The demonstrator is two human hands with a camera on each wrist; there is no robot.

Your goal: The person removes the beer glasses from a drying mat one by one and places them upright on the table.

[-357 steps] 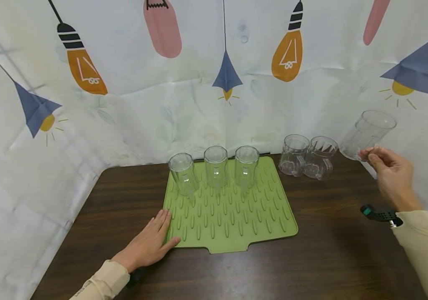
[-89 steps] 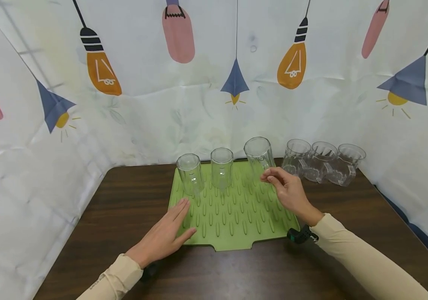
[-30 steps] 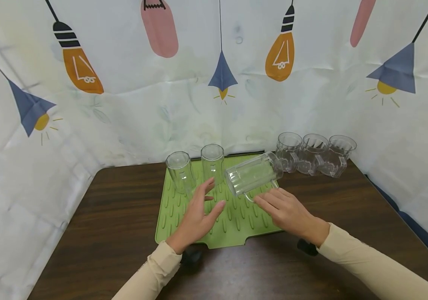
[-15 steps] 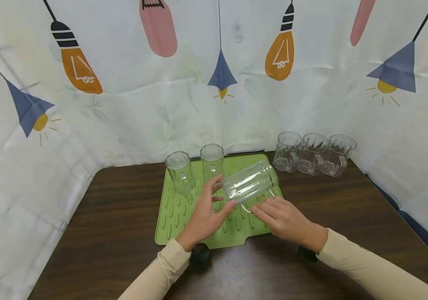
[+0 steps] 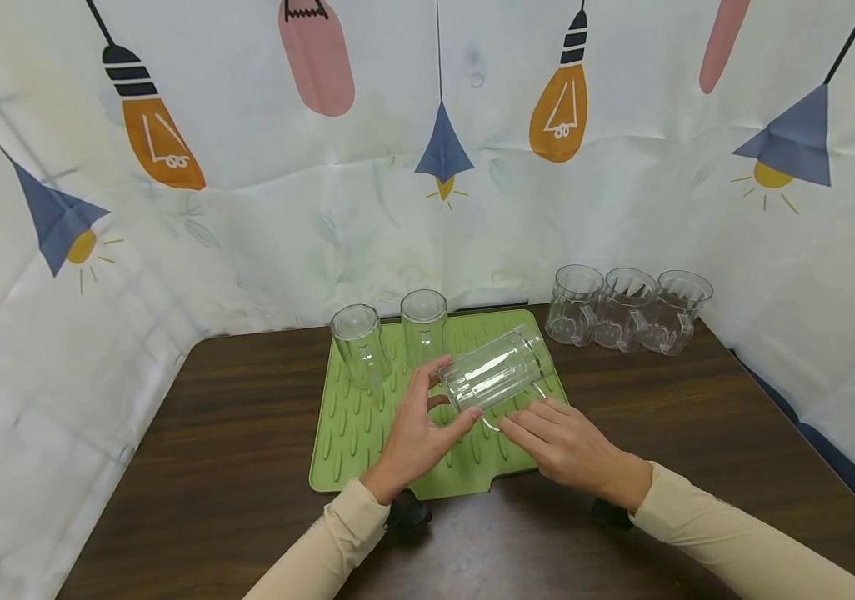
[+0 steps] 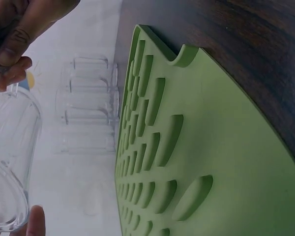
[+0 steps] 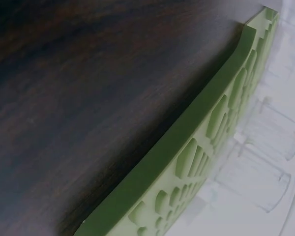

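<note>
A clear glass mug (image 5: 495,368) is tipped on its side above the green ridged mat (image 5: 360,450). My right hand (image 5: 566,446) grips its handle from the near side. The thumb and fingers of my left hand (image 5: 420,429) curve round the mug's left end. In the left wrist view, one round end of the mug (image 6: 7,196) shows close up, with a left fingertip (image 6: 37,221) against its edge and the right hand (image 6: 27,34) at the handle. Two more glass mugs, the left one (image 5: 360,346) and the middle one (image 5: 424,329), stand on the mat's back edge.
Three clear mugs stand in a row right of the mat: a near-left one (image 5: 576,308), a middle one (image 5: 626,312) and an outer one (image 5: 671,317). The dark wooden table (image 5: 232,433) meets a white patterned curtain (image 5: 285,233) behind.
The right hand first set a mug in the right-hand row, then took another from the mat's right spot and tipped it sideways. The left hand left the mat's edge and came to that mug's end.
</note>
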